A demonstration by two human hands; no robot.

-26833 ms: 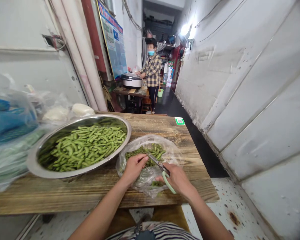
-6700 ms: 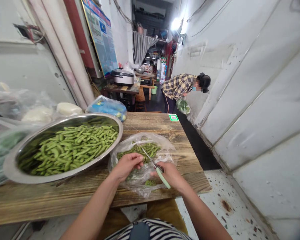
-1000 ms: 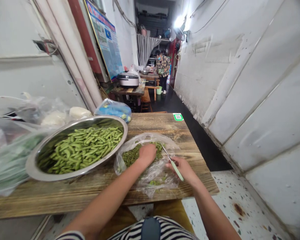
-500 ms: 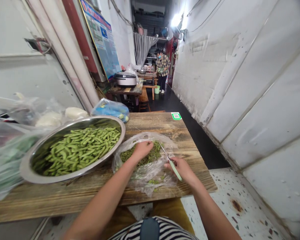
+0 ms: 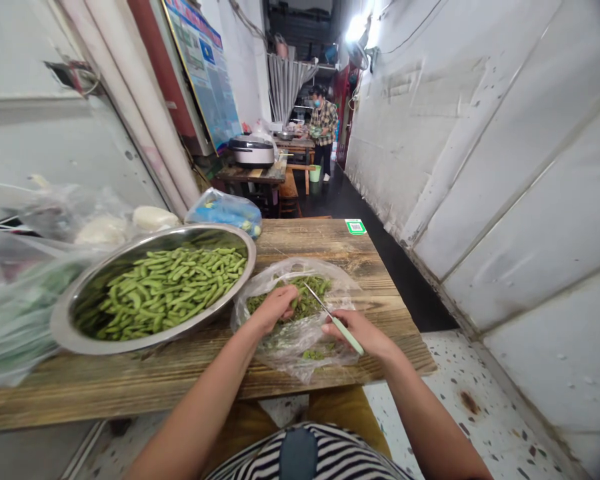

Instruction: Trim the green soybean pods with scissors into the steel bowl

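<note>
My right hand (image 5: 357,331) is closed round the pale green handle of a small knife (image 5: 347,335). Its thin blade points up and left, over a clear plastic bag (image 5: 285,357) spread on the wooden table. On the bag lies a heap of small green bits (image 5: 323,287), perhaps pods or trimmings. My left hand (image 5: 279,307) is over the heap's left part, fingers pinched together; a green bit shows at the fingertips, too small to name. Left of the bag stands a wide steel basin (image 5: 253,257) holding many green soybean pods (image 5: 175,287).
A blue-and-clear bag (image 5: 225,212) lies behind the basin, and more plastic bags (image 5: 25,313) crowd the left. A green QR card (image 5: 355,227) marks the table's far right corner. Farther back are a white cooker (image 5: 253,153) and a standing person (image 5: 323,127).
My left hand has drawn back slightly toward me and to the left. The knife's tip has shifted left, nearer to that hand. The person at the back has straightened a little.
</note>
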